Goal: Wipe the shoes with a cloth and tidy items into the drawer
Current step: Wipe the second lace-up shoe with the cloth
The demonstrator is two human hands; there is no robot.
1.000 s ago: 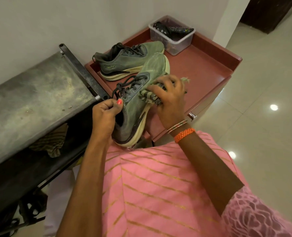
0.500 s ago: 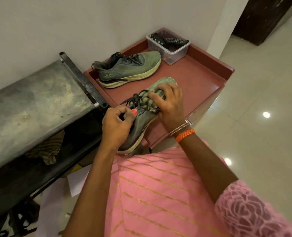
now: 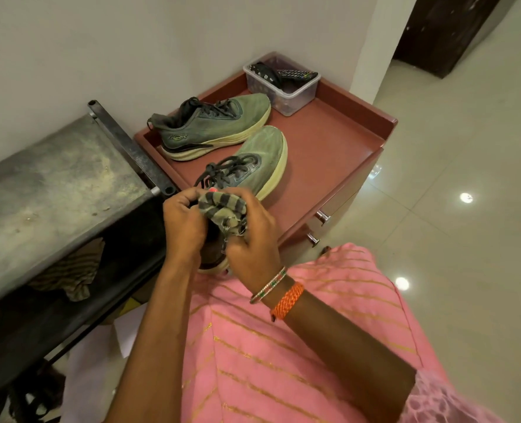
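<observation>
Compared with a second ago, striped cloth [image 3: 222, 210] now bunched between both hands at near shoe's [image 3: 254, 161] heel, off its laces. Left hand [image 3: 183, 222] and right hand [image 3: 253, 236] both gripping cloth. Green shoe, yellowed sole, on red tabletop [image 3: 329, 160].

My hands and the striped cloth [image 3: 222, 210] hide the near sneaker's [image 3: 253, 161] heel; the tub's [image 3: 286, 93] contents are unclear.
</observation>
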